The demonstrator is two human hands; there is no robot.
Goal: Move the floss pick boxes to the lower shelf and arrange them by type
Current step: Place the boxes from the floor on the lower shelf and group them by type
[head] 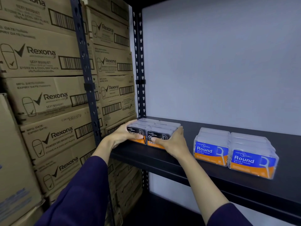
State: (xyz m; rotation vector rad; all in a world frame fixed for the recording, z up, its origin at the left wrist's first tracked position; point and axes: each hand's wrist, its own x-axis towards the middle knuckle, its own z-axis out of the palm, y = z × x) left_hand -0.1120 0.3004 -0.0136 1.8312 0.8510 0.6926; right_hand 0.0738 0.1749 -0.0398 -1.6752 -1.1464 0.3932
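Observation:
Two rows of black-labelled Charcoal floss pick boxes [160, 128] stand at the left end of a black shelf [187, 159]. My left hand [121, 136] grips the left side of the group, thumb across the front of the left box. My right hand [173, 144] holds the right side, thumb on the front label of the right box. Farther right on the same shelf stand two rows of blue-labelled Round floss pick boxes [234, 154], apart from both hands. The rear Charcoal boxes are partly hidden.
A black perforated upright post [139, 62] borders the shelf on its left. Stacked brown Rexona cartons [48, 79] fill the neighbouring rack to the left. A pale wall [219, 62] backs the shelf. Another shelf level [162, 207] lies below in shadow.

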